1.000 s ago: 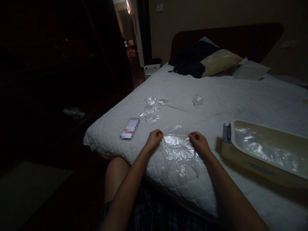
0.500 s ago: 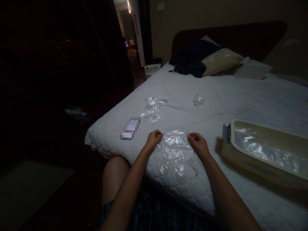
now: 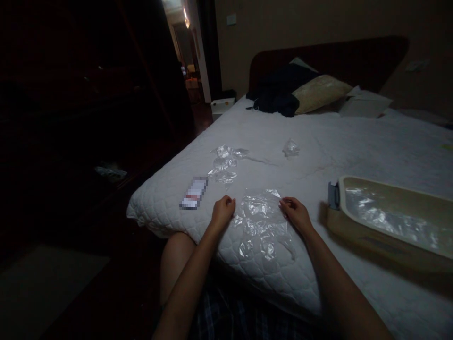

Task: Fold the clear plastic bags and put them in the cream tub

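Observation:
A clear plastic bag (image 3: pixel 260 222), wrinkled and shiny, lies spread flat on the near edge of the quilted white bed. At its upper right corner my right hand (image 3: pixel 296 215) pinches the film between thumb and fingertips. My left hand (image 3: pixel 222 213) rests just left of the bag, fingers curled and closed; a small gap shows between its fingertips and the bag's upper left corner. Whether any thin film is in that pinch is not visible. Beyond my left hand are more crumpled clear plastic (image 3: pixel 224 163) and a phone (image 3: pixel 194 193) with a blurred-out screen.
To the right stands a beige plastic bin (image 3: pixel 389 245) with a grey latch and clear plastic inside. Another small crumpled plastic piece (image 3: pixel 290 148) lies farther back. A tan pillow (image 3: pixel 322 92) and dark cloth (image 3: pixel 283 87) lie by the headboard (image 3: pixel 371 61).
My left hand has shifted slightly left, away from the bag's upper left corner. The right hand keeps its pinch, and the bag's upper edge lies slightly farther right. The view has tilted a little.

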`<control>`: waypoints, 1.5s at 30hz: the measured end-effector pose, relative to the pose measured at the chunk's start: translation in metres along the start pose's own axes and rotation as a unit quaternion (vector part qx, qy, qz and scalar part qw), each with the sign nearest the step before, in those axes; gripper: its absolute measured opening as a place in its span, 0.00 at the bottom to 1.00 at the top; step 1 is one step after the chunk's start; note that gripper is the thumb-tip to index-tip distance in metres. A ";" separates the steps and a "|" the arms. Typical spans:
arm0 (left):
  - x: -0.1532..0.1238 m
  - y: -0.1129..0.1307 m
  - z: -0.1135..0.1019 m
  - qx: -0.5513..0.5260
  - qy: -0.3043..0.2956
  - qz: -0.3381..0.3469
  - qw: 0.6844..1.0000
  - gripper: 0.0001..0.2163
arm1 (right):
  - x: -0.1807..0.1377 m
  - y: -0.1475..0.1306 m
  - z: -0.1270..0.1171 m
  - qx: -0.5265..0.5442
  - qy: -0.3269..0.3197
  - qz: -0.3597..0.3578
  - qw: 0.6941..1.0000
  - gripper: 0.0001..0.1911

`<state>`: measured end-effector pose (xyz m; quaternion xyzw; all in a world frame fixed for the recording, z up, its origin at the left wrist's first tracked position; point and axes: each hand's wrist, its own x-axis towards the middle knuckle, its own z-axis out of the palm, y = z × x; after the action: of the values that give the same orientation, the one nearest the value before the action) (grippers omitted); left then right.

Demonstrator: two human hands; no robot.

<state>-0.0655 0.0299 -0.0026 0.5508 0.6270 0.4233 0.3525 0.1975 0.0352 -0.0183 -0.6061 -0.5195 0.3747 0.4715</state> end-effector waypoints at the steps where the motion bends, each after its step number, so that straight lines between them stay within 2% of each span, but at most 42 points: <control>1: -0.003 -0.004 -0.005 -0.039 0.003 -0.011 0.999 0.11 | -0.001 -0.001 0.000 0.011 0.006 0.004 1.000 0.24; 6: -0.014 -0.020 -0.024 -0.213 -0.024 -0.068 0.974 0.11 | -0.003 -0.002 -0.002 -0.010 0.072 -0.005 0.997 0.22; 10: -0.016 -0.023 -0.028 -0.237 -0.050 -0.070 0.968 0.11 | -0.008 -0.009 -0.004 -0.060 0.129 -0.053 0.988 0.20; 13: -0.017 -0.023 -0.026 -0.243 -0.055 -0.056 0.967 0.12 | -0.018 -0.028 0.001 -0.130 0.129 -0.108 0.977 0.17; 15: -0.017 -0.024 -0.026 -0.250 -0.053 -0.054 0.965 0.11 | -0.030 -0.046 0.010 -0.193 0.077 -0.173 0.963 0.15; 17: -0.018 -0.023 -0.026 -0.262 -0.056 -0.054 0.962 0.11 | -0.044 -0.065 0.025 -0.238 -0.030 -0.249 0.938 0.12; 19: -0.019 -0.021 -0.027 -0.270 -0.062 -0.054 0.959 0.11 | -0.059 -0.082 0.045 -0.289 -0.133 -0.305 0.898 0.11; 21: -0.020 -0.018 -0.029 -0.268 -0.065 -0.057 0.960 0.11 | -0.072 -0.093 0.067 -0.354 -0.206 -0.327 0.852 0.11; 25: -0.020 -0.014 -0.033 -0.254 -0.072 -0.061 0.963 0.12 | -0.087 -0.096 0.105 -0.493 -0.256 -0.334 0.762 0.10; 28: -0.019 -0.014 -0.034 -0.253 -0.080 -0.066 0.962 0.12 | -0.091 -0.091 0.121 -0.540 -0.263 -0.322 0.732 0.11; 33: -0.019 -0.015 -0.034 -0.259 -0.082 -0.060 0.960 0.11 | -0.093 -0.092 0.132 -0.558 -0.267 -0.289 0.731 0.13; 38: -0.020 -0.017 -0.034 -0.236 -0.078 -0.022 0.968 0.09 | -0.092 -0.094 0.124 -0.529 -0.237 -0.269 0.769 0.10; 42: -0.023 -0.015 -0.035 -0.136 -0.080 0.090 0.983 0.07 | -0.090 -0.094 0.111 -0.489 -0.238 -0.259 0.798 0.09; 45: -0.025 -0.012 -0.035 -0.068 -0.097 0.167 0.979 0.11 | -0.090 -0.095 0.106 -0.460 -0.249 -0.258 0.812 0.09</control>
<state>-0.0985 -0.0005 -0.0007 0.6609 0.4589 0.4624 0.3726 0.0553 -0.0327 0.0406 -0.4822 -0.8680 0.0950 0.0714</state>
